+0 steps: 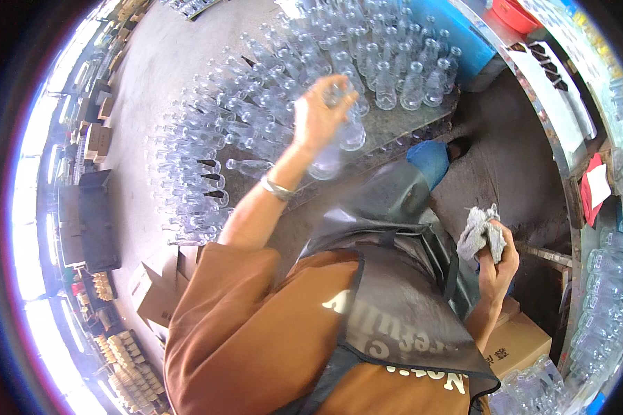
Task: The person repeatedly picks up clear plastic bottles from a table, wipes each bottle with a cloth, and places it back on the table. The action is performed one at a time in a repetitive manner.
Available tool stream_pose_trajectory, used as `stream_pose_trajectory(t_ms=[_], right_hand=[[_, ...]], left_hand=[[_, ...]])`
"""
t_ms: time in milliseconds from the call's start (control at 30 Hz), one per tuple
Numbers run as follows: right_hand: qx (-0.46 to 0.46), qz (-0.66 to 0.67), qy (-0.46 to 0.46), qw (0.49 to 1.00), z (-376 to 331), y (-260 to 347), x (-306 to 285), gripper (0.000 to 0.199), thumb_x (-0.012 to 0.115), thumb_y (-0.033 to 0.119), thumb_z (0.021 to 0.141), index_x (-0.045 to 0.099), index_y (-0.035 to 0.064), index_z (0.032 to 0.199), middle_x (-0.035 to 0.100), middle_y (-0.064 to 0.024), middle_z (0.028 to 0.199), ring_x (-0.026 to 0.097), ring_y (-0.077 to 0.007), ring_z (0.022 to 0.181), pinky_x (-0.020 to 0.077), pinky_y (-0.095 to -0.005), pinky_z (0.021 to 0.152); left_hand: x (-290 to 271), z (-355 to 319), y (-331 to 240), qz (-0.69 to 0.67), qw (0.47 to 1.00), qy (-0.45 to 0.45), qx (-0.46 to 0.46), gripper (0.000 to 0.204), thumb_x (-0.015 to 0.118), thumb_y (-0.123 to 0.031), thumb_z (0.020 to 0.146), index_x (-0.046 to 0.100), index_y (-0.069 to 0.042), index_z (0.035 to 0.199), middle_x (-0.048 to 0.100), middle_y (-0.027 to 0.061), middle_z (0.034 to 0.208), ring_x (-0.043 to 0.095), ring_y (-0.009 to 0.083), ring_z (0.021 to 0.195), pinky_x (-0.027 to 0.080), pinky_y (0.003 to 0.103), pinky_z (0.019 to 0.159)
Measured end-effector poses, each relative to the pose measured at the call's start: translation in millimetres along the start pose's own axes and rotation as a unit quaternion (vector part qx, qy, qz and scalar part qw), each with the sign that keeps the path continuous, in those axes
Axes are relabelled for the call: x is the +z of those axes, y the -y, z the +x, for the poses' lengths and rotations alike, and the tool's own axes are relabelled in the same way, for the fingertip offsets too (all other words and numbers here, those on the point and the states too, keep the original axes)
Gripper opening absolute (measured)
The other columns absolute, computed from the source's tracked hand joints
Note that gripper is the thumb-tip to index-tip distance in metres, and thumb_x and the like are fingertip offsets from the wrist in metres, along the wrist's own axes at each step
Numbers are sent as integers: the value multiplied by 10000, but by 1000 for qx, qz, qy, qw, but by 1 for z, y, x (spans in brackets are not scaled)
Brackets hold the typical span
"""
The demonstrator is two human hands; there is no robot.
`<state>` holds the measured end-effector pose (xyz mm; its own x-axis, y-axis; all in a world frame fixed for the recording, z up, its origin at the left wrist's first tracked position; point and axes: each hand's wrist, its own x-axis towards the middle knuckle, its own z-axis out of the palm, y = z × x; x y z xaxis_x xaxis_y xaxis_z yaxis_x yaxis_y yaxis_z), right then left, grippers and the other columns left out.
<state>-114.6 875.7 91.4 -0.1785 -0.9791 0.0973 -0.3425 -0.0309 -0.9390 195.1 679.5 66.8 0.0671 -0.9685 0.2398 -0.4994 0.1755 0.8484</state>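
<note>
Reaching out over the floor, the left hand point(318, 114) grips a clear glass bottle point(340, 128), fingers curled around its upper part, with a second clear bottle point(324, 162) blurred just below the wrist; whether the hand touches that one cannot be told. A metal bangle point(278, 188) sits on the left wrist. Rows of empty bottles point(256, 90) stand packed together on the grey floor point(145, 76) beyond the hand, some lying on their sides. The right hand point(498, 259) is closed around a crumpled grey rag point(479, 232), held near the person's dark apron point(394, 290). Cardboard boxes point(156, 287) lie at the lower left.
</note>
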Motion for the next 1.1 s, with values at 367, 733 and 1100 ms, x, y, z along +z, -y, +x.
stream_pose_trajectory(t_ms=[367,733,1100], right_hand=[[47,-87,23,995,-37,38,83,311,526,-26,742,575,-26,1049,633,-83,835,574,-114,777,454,-236,731],[64,-141,119,981,11,46,122,294,551,18,697,587,-19,986,636,-151,844,631,-242,763,468,-281,729],[46,68,203,976,52,10,144,267,488,-70,686,558,-28,941,566,-113,1149,538,-145,992,413,-258,867]], left_hand=[[16,-4,130,20,998,-8,66,356,696,-202,780,572,-97,1097,658,83,957,644,255,804,492,332,720],[23,3,172,16,1000,1,-21,349,676,-152,783,575,-72,1107,652,120,1023,630,287,936,487,332,802],[16,-5,175,38,999,0,-16,402,689,-170,778,574,-71,1151,632,117,1094,620,253,966,477,323,826]])
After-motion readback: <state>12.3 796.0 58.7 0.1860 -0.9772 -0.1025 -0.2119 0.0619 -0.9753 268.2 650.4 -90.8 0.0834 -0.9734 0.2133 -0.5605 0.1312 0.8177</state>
